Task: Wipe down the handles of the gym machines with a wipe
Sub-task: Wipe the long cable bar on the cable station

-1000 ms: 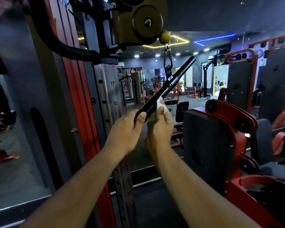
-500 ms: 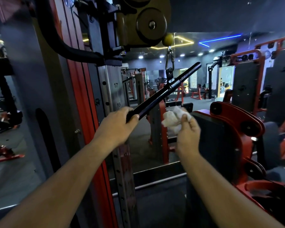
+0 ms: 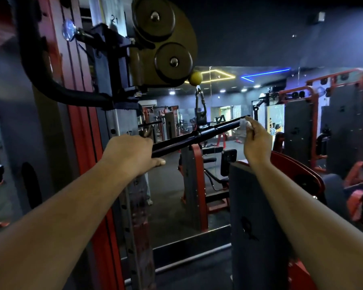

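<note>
A straight black cable bar [image 3: 199, 136] hangs by a carabiner from the pulley of a cable machine and slopes up to the right. My left hand [image 3: 130, 155] grips the bar's lower left end. My right hand [image 3: 257, 141] holds a white wipe [image 3: 244, 124] against the bar's upper right end, where the fingers curl round it. Most of the wipe is hidden inside the hand.
The pulley housing [image 3: 161, 45] and a black curved arm [image 3: 57, 88] sit overhead on the numbered steel upright [image 3: 132, 185]. A red and grey machine [image 3: 258, 216] stands close on the right. A wall mirror [image 3: 218, 105] ahead reflects the gym.
My right hand has carried the wipe from below the bar's middle up to its right end. The bar has swung flatter, and my left hand has kept its grip.
</note>
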The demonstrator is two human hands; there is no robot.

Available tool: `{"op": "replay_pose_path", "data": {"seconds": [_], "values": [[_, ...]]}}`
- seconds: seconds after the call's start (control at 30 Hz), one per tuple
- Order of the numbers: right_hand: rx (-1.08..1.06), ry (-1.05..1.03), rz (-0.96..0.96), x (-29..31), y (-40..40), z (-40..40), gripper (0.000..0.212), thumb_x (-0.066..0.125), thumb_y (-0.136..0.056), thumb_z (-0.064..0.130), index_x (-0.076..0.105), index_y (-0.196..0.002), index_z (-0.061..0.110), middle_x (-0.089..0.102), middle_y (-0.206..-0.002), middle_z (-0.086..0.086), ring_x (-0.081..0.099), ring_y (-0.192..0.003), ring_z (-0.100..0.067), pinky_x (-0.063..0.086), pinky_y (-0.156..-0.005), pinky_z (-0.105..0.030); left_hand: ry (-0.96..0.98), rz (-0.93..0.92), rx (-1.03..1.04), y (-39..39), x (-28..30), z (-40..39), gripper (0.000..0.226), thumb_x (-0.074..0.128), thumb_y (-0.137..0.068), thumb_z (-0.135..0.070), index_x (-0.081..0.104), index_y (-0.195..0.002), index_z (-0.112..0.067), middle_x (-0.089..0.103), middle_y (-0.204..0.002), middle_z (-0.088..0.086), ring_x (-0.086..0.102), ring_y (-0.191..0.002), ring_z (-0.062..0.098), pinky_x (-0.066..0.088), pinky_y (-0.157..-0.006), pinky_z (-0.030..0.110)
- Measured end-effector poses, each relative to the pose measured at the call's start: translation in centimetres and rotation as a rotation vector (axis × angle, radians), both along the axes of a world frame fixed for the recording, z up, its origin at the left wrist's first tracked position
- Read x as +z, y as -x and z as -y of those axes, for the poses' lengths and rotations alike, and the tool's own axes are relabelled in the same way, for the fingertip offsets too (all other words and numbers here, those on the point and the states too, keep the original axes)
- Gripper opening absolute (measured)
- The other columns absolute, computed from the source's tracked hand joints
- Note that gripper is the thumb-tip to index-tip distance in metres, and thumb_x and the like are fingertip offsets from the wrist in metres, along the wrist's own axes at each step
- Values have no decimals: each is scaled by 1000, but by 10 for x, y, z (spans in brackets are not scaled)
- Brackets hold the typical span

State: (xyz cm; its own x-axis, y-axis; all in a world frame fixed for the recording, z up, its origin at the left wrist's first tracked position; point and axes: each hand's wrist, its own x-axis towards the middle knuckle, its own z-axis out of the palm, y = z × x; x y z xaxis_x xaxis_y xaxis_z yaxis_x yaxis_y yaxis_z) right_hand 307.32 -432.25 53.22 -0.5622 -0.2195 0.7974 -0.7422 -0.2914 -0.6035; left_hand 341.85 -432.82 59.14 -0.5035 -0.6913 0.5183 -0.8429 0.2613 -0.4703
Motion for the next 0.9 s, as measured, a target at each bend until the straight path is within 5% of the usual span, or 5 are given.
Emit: {"op": "replay_pose_path", "data": {"seconds": [0.1,0.4,0.57,0.67,0.9], "values": [[-113,-76,5,10,31,4,31,45,-108,18,62,-134,16,72,-112,-14,61,-85,-15,45,-66,-18,95,-34,-47,-2,-12,6,63,27,-92,-81,49,-107,-24,52,-77,-6,55,-66,12,50,-56,31],[-143,-192,56,43,55,39,32,48,-102,7,66,-127,16,73,-110,-14,68,-86,-26,36,-56,-17,158,-35,-84,-1,-22,16,60,18,-96,-76,45,-115,-25,49,-76,-7,53,-63,12,52,-56,30],[-132,-251,113,34,23,72,25,46,-106,8,63,-124,7,71,-110,-17,71,-91,-29,49,-67,-28,118,-57,-107,-2,-25,20,63,16,-96,-76,46,-117,-25,50,-79,-6,53,-66,13,46,-53,30],[-16,-159,108,13,-24,78,36,46,-104,5,59,-135,17,70,-111,-10,66,-76,-13,53,-60,-17,121,-72,-120,-7,-26,23,62,18,-96,-76,49,-115,-25,51,-79,-6,55,-66,13,48,-55,30],[389,-199,-321,-39,-142,36,35,45,-108,22,55,-140,29,61,-78,6,57,-57,-9,48,-51,-22,174,-60,-87,-7,-29,29,56,29,-100,-71,51,-115,-22,51,-79,-5,50,-64,14,36,-49,30]]}}
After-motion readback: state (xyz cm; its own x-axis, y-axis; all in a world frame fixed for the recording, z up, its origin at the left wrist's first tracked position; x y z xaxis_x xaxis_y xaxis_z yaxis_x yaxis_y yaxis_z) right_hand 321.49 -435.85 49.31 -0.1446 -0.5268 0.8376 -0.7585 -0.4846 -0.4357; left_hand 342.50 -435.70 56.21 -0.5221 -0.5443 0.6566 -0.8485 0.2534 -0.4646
